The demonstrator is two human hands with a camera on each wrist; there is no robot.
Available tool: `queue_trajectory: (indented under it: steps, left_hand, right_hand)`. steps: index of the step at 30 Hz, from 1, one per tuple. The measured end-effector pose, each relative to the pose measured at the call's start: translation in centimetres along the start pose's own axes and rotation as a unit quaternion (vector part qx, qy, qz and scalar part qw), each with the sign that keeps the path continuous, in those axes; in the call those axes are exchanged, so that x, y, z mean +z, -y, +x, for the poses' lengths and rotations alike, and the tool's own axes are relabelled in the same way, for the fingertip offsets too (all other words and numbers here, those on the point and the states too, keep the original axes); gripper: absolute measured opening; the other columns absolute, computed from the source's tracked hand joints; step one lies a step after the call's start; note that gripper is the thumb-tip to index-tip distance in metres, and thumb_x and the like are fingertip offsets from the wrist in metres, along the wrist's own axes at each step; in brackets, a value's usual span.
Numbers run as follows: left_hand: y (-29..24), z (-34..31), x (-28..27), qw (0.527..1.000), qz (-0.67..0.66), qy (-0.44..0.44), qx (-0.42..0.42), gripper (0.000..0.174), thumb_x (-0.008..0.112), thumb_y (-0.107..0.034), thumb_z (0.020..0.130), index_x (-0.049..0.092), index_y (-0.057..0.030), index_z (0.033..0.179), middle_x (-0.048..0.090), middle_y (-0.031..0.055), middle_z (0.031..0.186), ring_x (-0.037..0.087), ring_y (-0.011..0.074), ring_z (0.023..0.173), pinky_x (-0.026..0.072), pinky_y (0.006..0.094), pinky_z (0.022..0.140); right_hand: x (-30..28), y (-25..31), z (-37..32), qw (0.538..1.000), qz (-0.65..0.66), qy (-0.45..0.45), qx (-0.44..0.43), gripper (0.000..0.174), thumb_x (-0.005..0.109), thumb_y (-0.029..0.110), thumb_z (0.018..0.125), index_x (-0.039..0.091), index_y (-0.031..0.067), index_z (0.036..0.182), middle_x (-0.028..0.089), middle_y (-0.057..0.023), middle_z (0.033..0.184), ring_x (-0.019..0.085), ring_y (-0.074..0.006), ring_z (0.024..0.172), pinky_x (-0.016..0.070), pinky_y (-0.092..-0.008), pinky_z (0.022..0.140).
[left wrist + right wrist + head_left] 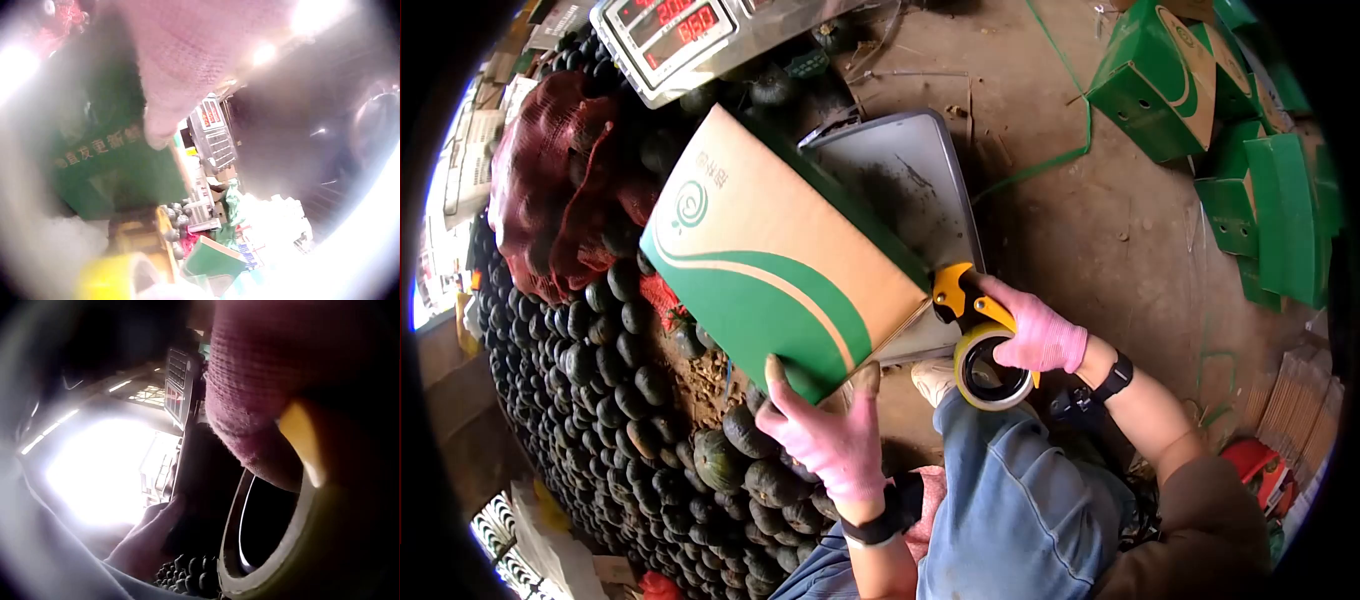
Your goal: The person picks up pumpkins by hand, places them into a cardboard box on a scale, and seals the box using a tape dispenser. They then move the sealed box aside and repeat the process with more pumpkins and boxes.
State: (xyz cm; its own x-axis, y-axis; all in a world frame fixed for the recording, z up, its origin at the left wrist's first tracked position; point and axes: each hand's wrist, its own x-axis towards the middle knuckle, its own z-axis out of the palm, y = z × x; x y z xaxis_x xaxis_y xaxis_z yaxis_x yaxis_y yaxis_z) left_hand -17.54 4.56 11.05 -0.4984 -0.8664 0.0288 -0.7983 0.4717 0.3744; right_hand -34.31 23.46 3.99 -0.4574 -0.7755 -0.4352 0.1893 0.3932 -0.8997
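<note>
A green and tan carton [770,260] is held tilted over the scale's platform in the head view. My left hand [835,440], in a pink glove, grips its near edge, thumb and fingers spread. A green side of the carton [119,156] with printed characters shows in the left wrist view. My right hand [1040,330], also gloved in pink, grips a yellow tape dispenser [948,288] bearing a tape roll [970,385]. The dispenser's head is right at the carton's right corner. In the right wrist view, gloved fingers [250,419] overlap the roll's ring.
A metal scale platform [890,160] lies behind the carton, its red-lit display [675,40] at the top. Dark green squashes [640,440] cover the left floor, with a red mesh sack [550,210] among them. Green cartons [1145,110] and flattened cardboard [1290,400] stand right.
</note>
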Motion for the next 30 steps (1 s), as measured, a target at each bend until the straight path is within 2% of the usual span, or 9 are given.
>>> queue_trajectory:
  steps: [3, 5, 7, 9, 15, 18, 22, 25, 30]
  left_hand:
    - [0.9, -1.1, -1.4, 0.994, 0.011, 0.094, 0.062, 0.112, 0.095, -0.036, 0.064, 0.036, -0.0087, 0.155, 0.05, 0.0231, 0.116, 0.056, 0.0415, 0.102, 0.0492, 0.0491, 0.088]
    - [2.7, 0.4, -1.5, 0.965, -0.047, 0.143, 0.213, 0.096, 0.09, -0.033, 0.071, 0.045, -0.003, 0.15, 0.054, 0.0144, 0.096, 0.057, 0.0355, 0.086, 0.049, 0.0472, 0.081]
    - [3.9, 4.2, -0.1, 0.887, 0.035, 0.092, 0.451, 0.073, 0.082, -0.034, 0.079, 0.057, -0.0049, 0.141, 0.053, 0.0088, 0.083, 0.055, 0.0295, 0.077, 0.0459, 0.0444, 0.075]
    - [1.3, 8.0, -0.5, 0.846, 0.095, -0.003, 0.525, 0.06, 0.079, -0.041, 0.08, 0.067, -0.01, 0.13, 0.054, 0.001, 0.075, 0.054, 0.0229, 0.072, 0.0401, 0.0397, 0.074]
    - [-4.9, 9.4, 2.6, 0.902, 0.003, 0.029, 0.43, 0.072, 0.086, -0.038, 0.072, 0.062, -0.0107, 0.135, 0.064, 0.0018, 0.078, 0.057, 0.0234, 0.069, 0.0406, 0.0385, 0.072]
    - [-6.0, 9.6, 2.8, 0.911, -0.016, 0.054, 0.409, 0.081, 0.087, -0.033, 0.071, 0.055, -0.0125, 0.143, 0.061, 0.0058, 0.074, 0.059, 0.0268, 0.07, 0.0417, 0.0405, 0.072]
    - [-7.8, 15.1, -0.5, 0.902, -0.09, 0.29, 0.306, 0.09, 0.067, -0.066, 0.088, 0.045, -0.0024, 0.147, 0.066, 0.0167, 0.076, 0.064, 0.0368, 0.066, 0.0511, 0.0425, 0.062]
    - [-11.7, 21.0, 1.1, 0.93, 0.189, 0.016, 0.314, 0.103, 0.062, -0.08, 0.081, 0.041, -0.0057, 0.15, 0.056, 0.0202, 0.138, 0.053, 0.042, 0.129, 0.0455, 0.0678, 0.094]
    - [-12.0, 20.6, 3.2, 0.965, 0.088, 0.142, 0.201, 0.108, 0.066, -0.08, 0.073, 0.041, -0.0101, 0.151, 0.038, 0.0176, 0.155, 0.023, 0.0453, 0.149, 0.0254, 0.0817, 0.105]
  right_hand:
    - [-2.6, -0.3, 2.2, 0.993, 0.023, -0.009, -0.113, 0.084, 0.068, -0.005, 0.073, 0.041, 0.0046, 0.152, 0.067, -0.0089, 0.13, 0.065, -0.0187, 0.11, 0.0519, -0.0305, 0.098]
    - [-5.0, 0.1, 5.0, 0.999, 0.01, -0.026, -0.024, 0.091, 0.063, -0.012, 0.07, 0.038, 0.0047, 0.156, 0.064, -0.0028, 0.098, 0.059, -0.0105, 0.081, 0.0527, -0.0253, 0.071]
    - [-5.8, 3.8, 7.8, 0.997, -0.016, -0.045, 0.054, 0.097, 0.067, -0.009, 0.067, 0.03, -0.0022, 0.157, 0.055, -0.017, 0.144, 0.059, -0.0167, 0.11, 0.0505, -0.0263, 0.095]
    - [-5.8, 4.8, 9.2, 0.998, -0.022, -0.049, 0.033, 0.096, 0.066, -0.01, 0.067, 0.031, -0.0022, 0.157, 0.057, -0.017, 0.142, 0.059, -0.0172, 0.112, 0.0504, -0.0267, 0.096]
    - [-1.6, 2.1, 1.0, 0.967, -0.213, 0.109, -0.082, 0.094, 0.073, 0.01, 0.071, 0.038, 0.0173, 0.157, 0.056, -0.0168, 0.146, 0.055, -0.0326, 0.135, 0.0439, -0.0395, 0.115]
    - [2.9, 0.9, 3.5, 0.993, -0.106, 0.032, -0.037, 0.083, 0.072, 0.006, 0.07, 0.045, 0.0103, 0.148, 0.065, -0.0217, 0.13, 0.063, -0.0361, 0.121, 0.0498, -0.0402, 0.105]
    - [5.0, 3.1, 4.7, 0.991, -0.117, -0.051, -0.031, 0.075, 0.069, 0.004, 0.07, 0.049, 0.0067, 0.142, 0.065, -0.0271, 0.124, 0.062, -0.0436, 0.117, 0.051, -0.0429, 0.1]
    - [4.5, 3.7, 5.8, 0.933, -0.349, -0.037, -0.073, 0.059, 0.068, 0.008, 0.071, 0.058, 0.0119, 0.129, 0.068, -0.0205, 0.108, 0.065, -0.0402, 0.103, 0.0535, -0.045, 0.094]
    - [10.1, 6.4, 10.5, 0.907, -0.387, 0.132, -0.099, 0.05, 0.066, 0.01, 0.076, 0.065, 0.0143, 0.126, 0.071, -0.0181, 0.111, 0.069, -0.0376, 0.099, 0.0557, -0.0451, 0.087]
